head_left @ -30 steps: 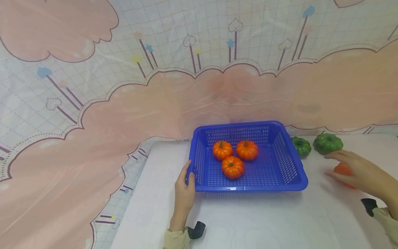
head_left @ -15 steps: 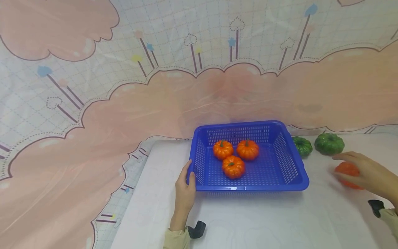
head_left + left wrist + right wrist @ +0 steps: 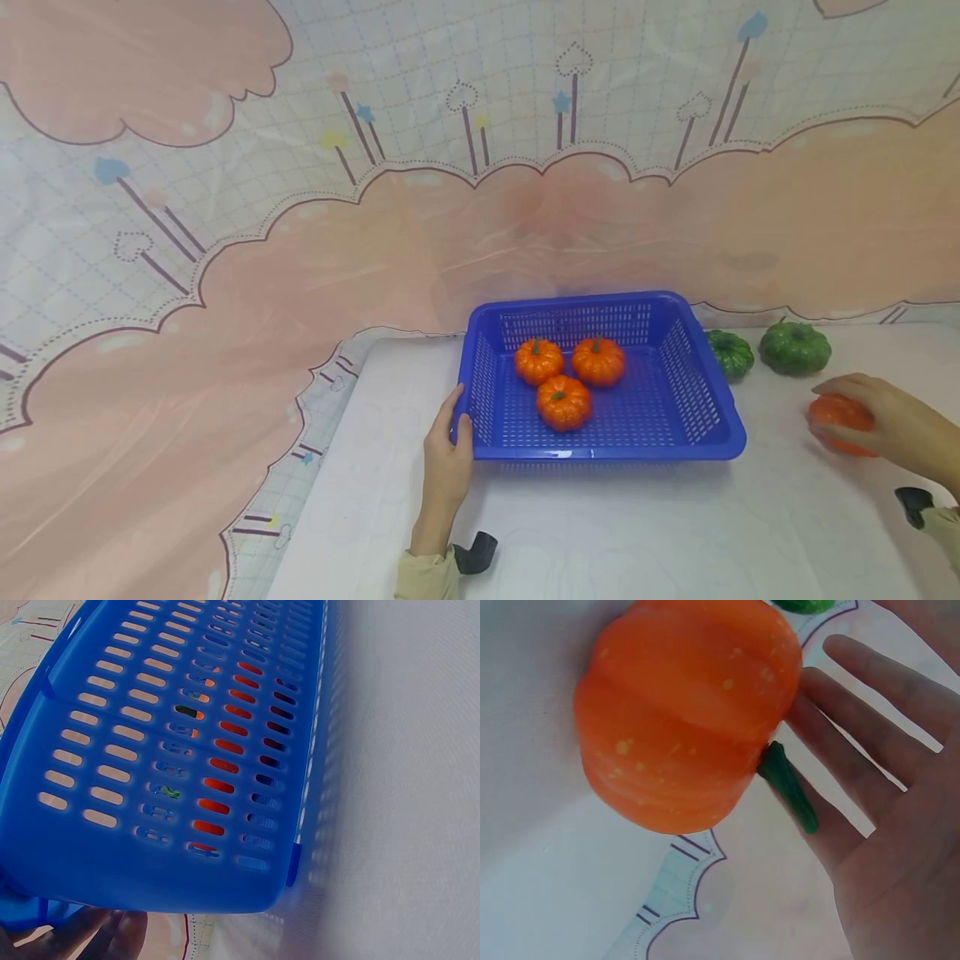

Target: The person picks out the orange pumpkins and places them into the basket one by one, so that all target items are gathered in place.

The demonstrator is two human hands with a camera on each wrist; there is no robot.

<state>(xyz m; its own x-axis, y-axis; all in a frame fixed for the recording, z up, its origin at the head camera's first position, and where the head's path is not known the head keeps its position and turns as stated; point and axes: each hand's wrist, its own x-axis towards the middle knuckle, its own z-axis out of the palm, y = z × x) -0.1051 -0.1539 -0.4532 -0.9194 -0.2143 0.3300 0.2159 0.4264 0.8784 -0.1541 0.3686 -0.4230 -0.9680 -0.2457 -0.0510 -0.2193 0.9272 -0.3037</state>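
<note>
A blue plastic basket (image 3: 615,454) with slotted walls holds three small orange pumpkins (image 3: 563,403) with green stems. My left hand (image 3: 444,475) grips the basket's left rim, thumb on the near side; in the left wrist view its fingers (image 3: 127,934) show below the basket's end. At the far right, my right hand (image 3: 888,425) is over a larger orange pumpkin (image 3: 838,423) on the table, thumb in front and fingers behind. In the right wrist view its fingers are spread and fairly straight beside this pumpkin (image 3: 690,712), near the green stem (image 3: 791,787).
Two green pumpkins, one close beside the basket (image 3: 730,354) and a bigger one (image 3: 795,348) farther right, sit along the table's back. A white cloth covers the table (image 3: 622,533). Behind it hangs a patterned pink and white curtain (image 3: 570,217).
My right hand has moved right and lowered over the orange pumpkin, its fingers coming closer around it. My left hand and the basket stay in place.
</note>
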